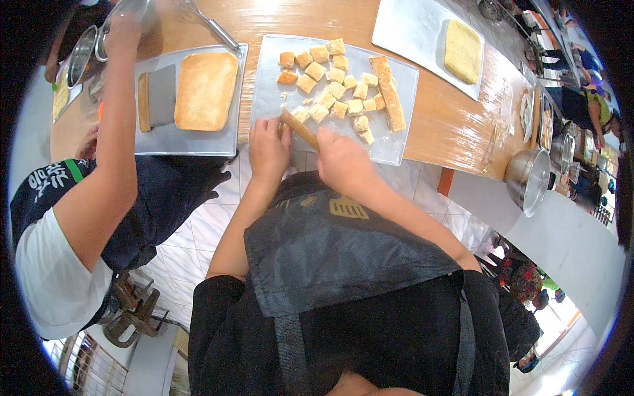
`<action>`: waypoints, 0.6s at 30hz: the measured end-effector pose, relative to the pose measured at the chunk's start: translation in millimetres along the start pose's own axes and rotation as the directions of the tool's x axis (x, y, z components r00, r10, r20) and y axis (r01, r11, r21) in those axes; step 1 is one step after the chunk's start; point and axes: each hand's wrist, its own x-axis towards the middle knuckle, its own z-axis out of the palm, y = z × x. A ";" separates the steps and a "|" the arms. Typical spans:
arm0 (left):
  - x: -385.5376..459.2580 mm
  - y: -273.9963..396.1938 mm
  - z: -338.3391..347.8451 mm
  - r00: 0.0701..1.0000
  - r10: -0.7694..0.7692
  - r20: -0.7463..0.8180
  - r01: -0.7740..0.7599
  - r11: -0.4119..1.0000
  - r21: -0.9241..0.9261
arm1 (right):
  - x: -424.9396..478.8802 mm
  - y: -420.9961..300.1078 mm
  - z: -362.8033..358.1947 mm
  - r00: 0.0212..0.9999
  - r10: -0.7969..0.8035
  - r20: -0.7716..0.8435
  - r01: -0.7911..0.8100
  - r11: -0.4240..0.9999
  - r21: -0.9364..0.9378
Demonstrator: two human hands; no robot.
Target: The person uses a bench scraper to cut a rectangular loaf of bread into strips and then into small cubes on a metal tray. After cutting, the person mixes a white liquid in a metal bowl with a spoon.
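My right hand grips the wooden handle of a dough scraper, seen from above so that its blade is hidden. My left hand is at the near left edge of a pale flat board, its fingertips beside the scraper's far end. Whether those fingers pinch a piece of bread is hidden. Several cut cubes of golden-crusted bread lie scattered over the board, some just beyond the scraper. An uncut bread strip lies along the board's right side, with crumbs around.
On the left, another board bears a whole baked slab and a second scraper. A co-worker's arm reaches across there, near a whisk. At right are a dough slab and a steel bowl.
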 end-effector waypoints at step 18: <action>7.5 -2.9 2.0 1.000 -0.012 0.026 0.012 1.000 -0.012 | 11.8 -2.7 -8.1 0.990 0.105 0.091 -0.108 0.994 0.028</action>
